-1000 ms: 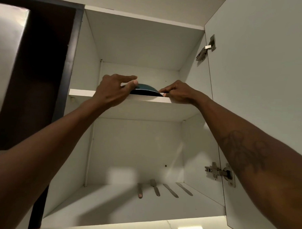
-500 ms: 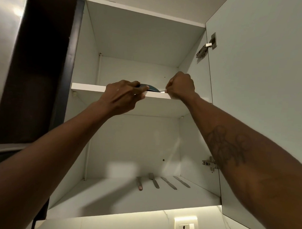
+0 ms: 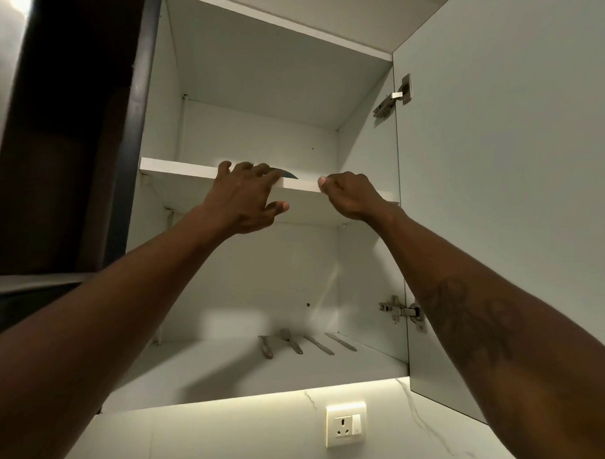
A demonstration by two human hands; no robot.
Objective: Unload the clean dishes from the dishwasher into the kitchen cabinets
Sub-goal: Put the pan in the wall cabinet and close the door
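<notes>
1. Since half a second ago, the dark teal round dish has slid farther in on the white middle shelf. Less of it shows now, only a thin sliver above the front edge.
2. The left hand has let go of the rim. It is now wide, with fingers spread over the shelf edge and the thumb below the board. The fingertips hide the dish's left part, so I cannot tell whether they touch it.
3. The right hand has dropped from above the shelf to its front edge. The fingers are curled in, the thumb is against the board, and nothing is seen in it.
4. Dish location: upper compartment, near the front and middle-right of the shelf, between the two hands.
5. Risk: the shelf top is above eye line, so the person places it blind. The dish may sit too close to the near edge and tip out.
6. Risk: a left fingertip could catch the rim as the hand pulls away and drag the dish forward off the board.
7. Risk: the right forearm is just beside the open white cabinet door and could knock it on the way down.
8. Four metal cutlery pieces lie on the bottom shelf, directly under the drop path. A falling dish would land on them, and I judge a chip or break likely.
</notes>
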